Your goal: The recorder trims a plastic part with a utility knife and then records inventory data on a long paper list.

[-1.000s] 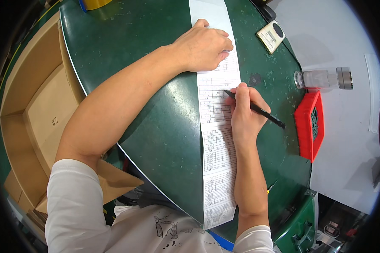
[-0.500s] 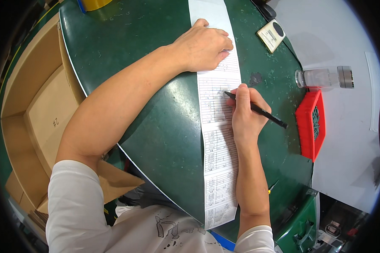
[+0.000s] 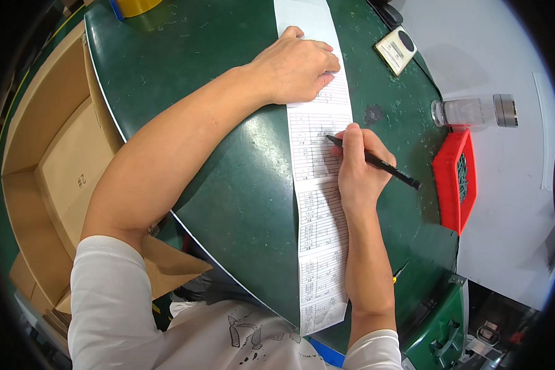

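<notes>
From where I stand, the right hand (image 3: 362, 176) has its grip around a black pen (image 3: 398, 172), tip at the long paper (image 3: 322, 216) on the green table (image 3: 234, 222). The left hand (image 3: 297, 68) rests on the paper's upper part, fingers bent; I can't tell how wide its grip is.

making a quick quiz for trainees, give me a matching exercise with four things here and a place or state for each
1. black pen
2. long printed paper
3. red tray
4. cardboard box

A. left of the green table
B. holding small dark pieces
C. held in the right hand
D. under the left hand

Pairs: 1-C, 2-D, 3-B, 4-A
</notes>
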`<state>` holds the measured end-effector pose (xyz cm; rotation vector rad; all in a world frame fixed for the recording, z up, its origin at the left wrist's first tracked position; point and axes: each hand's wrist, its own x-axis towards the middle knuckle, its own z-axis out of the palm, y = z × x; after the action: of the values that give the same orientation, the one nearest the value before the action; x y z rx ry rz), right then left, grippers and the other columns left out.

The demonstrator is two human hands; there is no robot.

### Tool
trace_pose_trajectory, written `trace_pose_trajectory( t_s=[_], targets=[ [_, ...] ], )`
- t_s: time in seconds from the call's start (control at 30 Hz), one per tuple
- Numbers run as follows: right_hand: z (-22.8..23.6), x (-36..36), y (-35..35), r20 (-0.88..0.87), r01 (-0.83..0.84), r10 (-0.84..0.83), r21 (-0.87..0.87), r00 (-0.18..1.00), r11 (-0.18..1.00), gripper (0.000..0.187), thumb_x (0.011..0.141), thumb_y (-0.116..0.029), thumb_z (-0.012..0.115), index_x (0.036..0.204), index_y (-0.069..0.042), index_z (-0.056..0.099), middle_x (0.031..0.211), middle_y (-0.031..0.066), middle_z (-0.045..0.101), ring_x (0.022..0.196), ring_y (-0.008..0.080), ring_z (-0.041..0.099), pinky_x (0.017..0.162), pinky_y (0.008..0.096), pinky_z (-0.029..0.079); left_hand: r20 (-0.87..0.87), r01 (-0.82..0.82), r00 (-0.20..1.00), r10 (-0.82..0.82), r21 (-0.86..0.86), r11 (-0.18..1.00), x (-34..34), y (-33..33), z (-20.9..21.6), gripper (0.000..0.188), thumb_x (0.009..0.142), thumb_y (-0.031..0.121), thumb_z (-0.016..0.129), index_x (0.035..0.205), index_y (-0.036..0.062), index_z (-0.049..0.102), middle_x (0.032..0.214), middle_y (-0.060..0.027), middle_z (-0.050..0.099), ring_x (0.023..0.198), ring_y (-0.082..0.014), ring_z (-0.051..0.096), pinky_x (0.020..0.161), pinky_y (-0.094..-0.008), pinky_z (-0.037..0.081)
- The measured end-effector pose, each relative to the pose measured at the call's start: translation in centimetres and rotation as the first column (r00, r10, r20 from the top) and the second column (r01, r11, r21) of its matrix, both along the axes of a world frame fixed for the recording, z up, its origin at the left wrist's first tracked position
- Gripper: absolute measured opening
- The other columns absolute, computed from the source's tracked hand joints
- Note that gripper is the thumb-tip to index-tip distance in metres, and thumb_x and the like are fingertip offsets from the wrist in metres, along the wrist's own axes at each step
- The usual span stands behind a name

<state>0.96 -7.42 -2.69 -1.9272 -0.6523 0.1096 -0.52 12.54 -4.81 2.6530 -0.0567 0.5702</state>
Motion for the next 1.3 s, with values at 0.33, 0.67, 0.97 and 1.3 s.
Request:
trace_pose_trajectory(
  t_s=[0.33,0.67,0.97,1.3],
  targets=[
    [-0.20,0.14,-0.14,-0.038,0.057,-0.055,0.042,0.998,0.998,0.031,0.096,-0.019,0.058,0.076,0.003,0.067,0.060,0.0026,0.058,0.050,0.0067,0.051,0.045,0.0212,0.033,-0.014,-0.001,1.000,0.001,0.007,1.000,0.03,0.06,0.06,0.022,0.090,0.015,0.061,0.109,0.0063,0.067,0.120,-0.0104,0.065,0.119,-0.0228,0.056,0.106,-0.0477,0.032],
    [-0.14,0.31,0.03,-0.053,0.089,-0.087,0.033,0.995,0.996,0.031,0.096,-0.020,0.059,0.076,0.003,0.065,0.061,0.0029,0.057,0.052,0.0077,0.053,0.045,0.0214,0.035,0.003,-0.011,1.000,0.011,0.015,1.000,0.05,0.11,-0.06,0.023,0.090,0.015,0.061,0.110,0.0064,0.067,0.119,-0.0114,0.065,0.118,-0.0233,0.057,0.107,-0.0476,0.032],
    [-0.17,0.30,-0.15,-0.053,0.094,-0.093,0.017,0.994,0.995,0.031,0.095,-0.019,0.059,0.075,0.003,0.065,0.061,0.0028,0.058,0.051,0.0077,0.053,0.046,0.0217,0.035,0.028,-0.008,1.000,0.007,0.024,1.000,0.08,0.16,-0.20,0.022,0.089,0.015,0.061,0.109,0.0063,0.067,0.118,-0.0117,0.066,0.116,-0.0241,0.058,0.106,-0.0473,0.032],
    [0.19,0.06,0.07,-0.085,0.108,-0.105,0.034,0.991,0.994,0.029,0.095,-0.019,0.059,0.076,0.003,0.065,0.059,0.0027,0.057,0.050,0.0068,0.050,0.045,0.0215,0.033,0.007,0.003,1.000,-0.003,0.017,1.000,0.06,0.19,0.06,0.021,0.089,0.015,0.061,0.107,0.0059,0.067,0.117,-0.0116,0.066,0.114,-0.0242,0.058,0.105,-0.0469,0.033]
  ],
)
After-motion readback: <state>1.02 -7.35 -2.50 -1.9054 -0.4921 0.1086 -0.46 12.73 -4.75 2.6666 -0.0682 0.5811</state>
